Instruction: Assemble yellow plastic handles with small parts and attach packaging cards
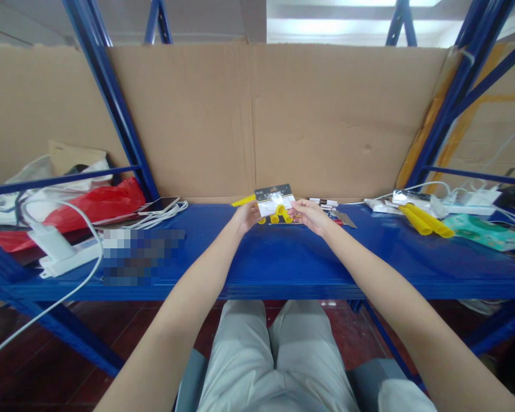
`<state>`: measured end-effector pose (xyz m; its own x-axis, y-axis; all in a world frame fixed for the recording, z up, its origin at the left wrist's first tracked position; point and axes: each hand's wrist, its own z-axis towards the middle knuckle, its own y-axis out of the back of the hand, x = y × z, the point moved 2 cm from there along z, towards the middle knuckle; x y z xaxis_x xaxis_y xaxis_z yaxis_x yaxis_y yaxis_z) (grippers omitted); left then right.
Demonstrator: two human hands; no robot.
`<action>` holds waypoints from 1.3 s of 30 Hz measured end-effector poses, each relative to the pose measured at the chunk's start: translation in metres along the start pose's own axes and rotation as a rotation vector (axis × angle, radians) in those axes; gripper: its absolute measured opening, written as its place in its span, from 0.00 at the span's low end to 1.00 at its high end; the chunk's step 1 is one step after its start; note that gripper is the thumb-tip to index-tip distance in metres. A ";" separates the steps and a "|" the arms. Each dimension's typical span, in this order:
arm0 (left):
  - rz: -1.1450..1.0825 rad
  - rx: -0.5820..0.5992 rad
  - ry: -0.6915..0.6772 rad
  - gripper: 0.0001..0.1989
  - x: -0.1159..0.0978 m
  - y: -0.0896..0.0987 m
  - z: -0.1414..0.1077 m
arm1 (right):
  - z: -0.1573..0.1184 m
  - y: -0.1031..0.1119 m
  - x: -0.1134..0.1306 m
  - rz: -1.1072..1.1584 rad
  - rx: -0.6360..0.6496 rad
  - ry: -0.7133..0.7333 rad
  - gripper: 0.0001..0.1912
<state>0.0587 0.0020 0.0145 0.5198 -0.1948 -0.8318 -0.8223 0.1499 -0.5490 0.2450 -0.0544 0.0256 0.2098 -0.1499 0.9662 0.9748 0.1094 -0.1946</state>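
Note:
A small card package (274, 200), black along the top and pale below, is held up above the back of the blue table. My left hand (246, 217) grips its left edge, and my right hand (308, 214) has its fingers closed at the right edge. Several yellow tubes (281, 214) show at the card's lower part; whether they are attached to it or lie behind it, I cannot tell. Behind my left hand lies another yellow piece (243, 201). White and black markers (323, 202) lie just behind my right hand.
On the blue table (283, 257), a power strip (64, 254), white cables (165, 213) and a red bag (98, 206) occupy the left. Yellow cones (426, 220) and a green packet (483, 232) lie right. Cardboard (326, 120) stands behind, between blue posts.

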 end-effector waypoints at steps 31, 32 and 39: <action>0.292 -0.120 -0.110 0.03 0.004 -0.022 -0.023 | 0.002 -0.005 -0.012 -0.037 -0.132 -0.030 0.05; 0.268 -0.103 -0.101 0.03 0.004 -0.022 -0.022 | 0.002 -0.005 -0.013 -0.034 -0.143 -0.028 0.05; 0.131 -0.050 -0.060 0.07 0.005 -0.029 -0.025 | 0.006 -0.005 -0.019 -0.007 -0.249 -0.007 0.08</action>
<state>0.0792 -0.0276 0.0286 0.4188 -0.1177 -0.9004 -0.8939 0.1213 -0.4316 0.2356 -0.0459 0.0097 0.2030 -0.1428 0.9687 0.9652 -0.1375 -0.2225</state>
